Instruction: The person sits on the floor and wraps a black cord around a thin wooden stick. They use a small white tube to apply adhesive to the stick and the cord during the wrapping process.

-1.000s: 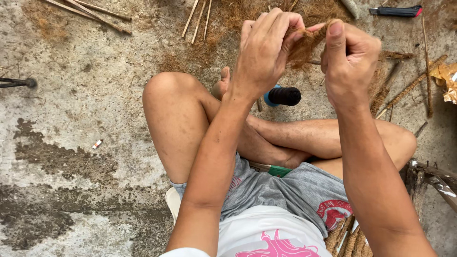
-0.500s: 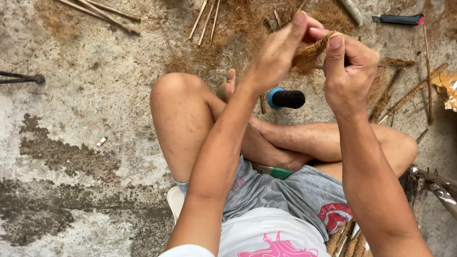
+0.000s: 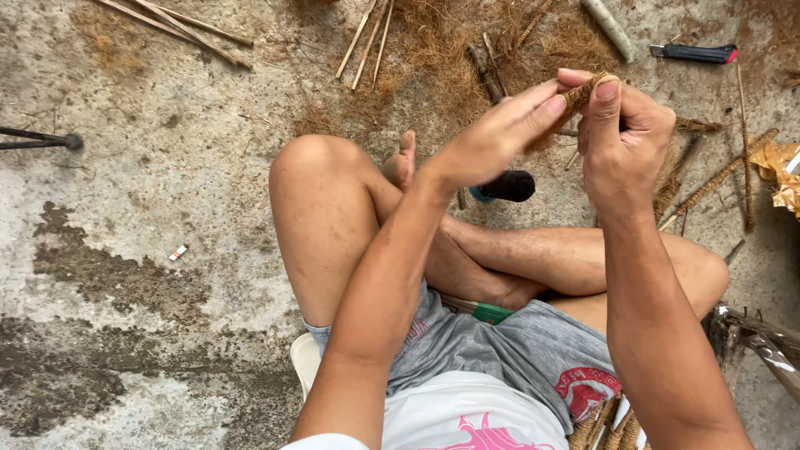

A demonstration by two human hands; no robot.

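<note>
We record one strand of brown coir fibre, held up at the top of the view above the crossed bare legs, and we take it as our landmark. Our right hand grips it from the right, thumb upright and pressed against the strand, the other fingers curled behind it. Our left hand meets it from the left with fingers stretched out flat and held together, their tips laid on the strand. Behind the strand and spreading to its left lies a loose heap of the same brown fibre on the concrete floor. Above and right of the strand rest a pale stick and, further right, a utility knife with a dark body and a red end. Left of the strand, past the heap, lie thin pale sticks; far to the upper left lie more thin sticks. Below the strand, just under the left hand, we list a dark cylinder with a blue end on the floor. Right of the strand lie finished twisted cords, and at the far right edge crumpled golden foil. Well below the strand, grey shorts and a white shirt with pink print.
</note>
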